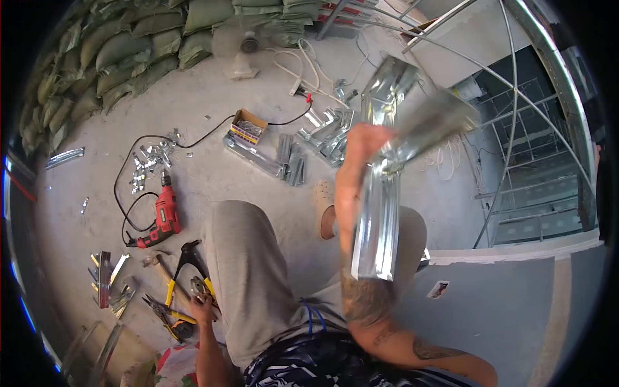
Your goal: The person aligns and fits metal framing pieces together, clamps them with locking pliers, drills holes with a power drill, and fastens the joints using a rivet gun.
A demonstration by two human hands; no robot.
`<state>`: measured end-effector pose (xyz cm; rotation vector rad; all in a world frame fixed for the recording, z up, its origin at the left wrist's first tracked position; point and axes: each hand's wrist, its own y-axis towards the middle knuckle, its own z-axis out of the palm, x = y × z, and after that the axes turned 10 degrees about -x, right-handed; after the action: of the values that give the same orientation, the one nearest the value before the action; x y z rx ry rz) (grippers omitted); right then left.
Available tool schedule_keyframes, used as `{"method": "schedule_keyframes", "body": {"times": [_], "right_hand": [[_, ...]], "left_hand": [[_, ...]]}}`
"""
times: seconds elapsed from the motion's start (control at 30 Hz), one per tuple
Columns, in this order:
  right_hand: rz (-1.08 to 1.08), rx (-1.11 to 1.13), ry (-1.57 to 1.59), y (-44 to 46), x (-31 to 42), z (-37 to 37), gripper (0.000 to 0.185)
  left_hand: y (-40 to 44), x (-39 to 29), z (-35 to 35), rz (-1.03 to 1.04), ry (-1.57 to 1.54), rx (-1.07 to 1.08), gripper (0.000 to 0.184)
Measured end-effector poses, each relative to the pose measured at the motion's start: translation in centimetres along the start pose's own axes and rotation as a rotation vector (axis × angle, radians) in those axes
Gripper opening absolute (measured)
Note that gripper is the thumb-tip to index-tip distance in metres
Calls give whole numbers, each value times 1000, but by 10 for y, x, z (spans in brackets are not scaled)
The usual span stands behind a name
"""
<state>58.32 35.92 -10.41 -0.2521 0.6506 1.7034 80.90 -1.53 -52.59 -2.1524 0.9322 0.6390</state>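
while the right hand point(362, 147) is gripping metal channels point(377, 235), fingers closed, the left hand point(204, 311) is lying beside yellow-handled cutters point(171, 292), its grip unclear.

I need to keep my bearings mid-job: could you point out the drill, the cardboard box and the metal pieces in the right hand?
Drill point(167, 211): head view, on its red body.
Cardboard box point(244, 134): head view, on its printed side wall.
Metal pieces point(376, 222): head view, on the lower shiny length.
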Motion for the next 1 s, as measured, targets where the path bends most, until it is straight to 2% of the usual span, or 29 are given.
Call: {"method": "schedule_keyframes", "body": {"times": [0.07, 0.1, 0.13, 0.17, 0.23, 0.27, 0.33, 0.37, 0.43, 0.47, 0.53, 0.57, 0.63, 0.7, 0.77, 0.8, 0.83, 0.9, 0.93, 1.0], "right_hand": [[-254, -297, -954, 4, 13, 10, 41], [-254, -288, -938, 11, 16, 13, 41], [-289, -436, -1183, 16, 19, 17, 45], [-326, -585, -1431, 19, 20, 21, 49], [-361, -562, -1494, 20, 19, 26, 50], [-352, -500, -1615, 21, 18, 27, 50], [-311, -380, -1814, 19, 16, 31, 50], [-276, -293, -1832, 17, 14, 32, 48], [-265, -200, -1938, 14, 20, 33, 51], [-276, -188, -1948, 12, 18, 35, 51], [-183, -104, -1846, 7, 15, 39, 75], [-192, -102, -1859, 6, 17, 45, 75], [-33, -73, -1753, 1, 21, 57, 83], [-89, -123, -1686, -1, 11, 65, 82], [125, -15, -1305, -4, 16, 67, 79], [235, 67, -1114, -2, 23, 64, 71], [229, 62, -1124, -1, 28, 64, 71], [526, 277, -935, 4, 34, 68, 65], [616, 299, -854, 6, 34, 70, 56], [675, 300, -849, 4, 32, 75, 53]], "left_hand": [[-12, -17, -7, 91, 79, -88, 22], [-13, -23, -11, 101, 177, -132, 22], [-20, -36, -22, 75, 145, -147, 25], [-9, 3, -19, 274, 102, -252, 27], [-13, -7, -34, -245, -356, -79, 27], [-9, -12, -48, -223, -363, -84, 27], [-8, -25, -80, -634, -610, 295, 39], [-7, -33, -90, -611, -617, 297, 39], [-10, -44, -105, -672, -729, 244, 57], [-11, -48, -106, -618, -760, 188, 57], [-12, -63, -112, -560, -830, 143, 58], [-10, -64, -113, -578, -845, 105, 58], [-15, -75, -118, -613, -833, 97, 59], [-9, -61, -117, -687, -860, 176, 61], [-14, -49, -113, -770, -877, 254, 63], [-31, -71, -111, -815, -846, 216, 62], [-42, -84, -111, -863, -811, 177, 61], [-47, -66, -110, -878, -751, 278, 54], [-53, -63, -106, -706, -685, 304, 56], [-62, -50, -100, -540, -621, 341, 61]]}}
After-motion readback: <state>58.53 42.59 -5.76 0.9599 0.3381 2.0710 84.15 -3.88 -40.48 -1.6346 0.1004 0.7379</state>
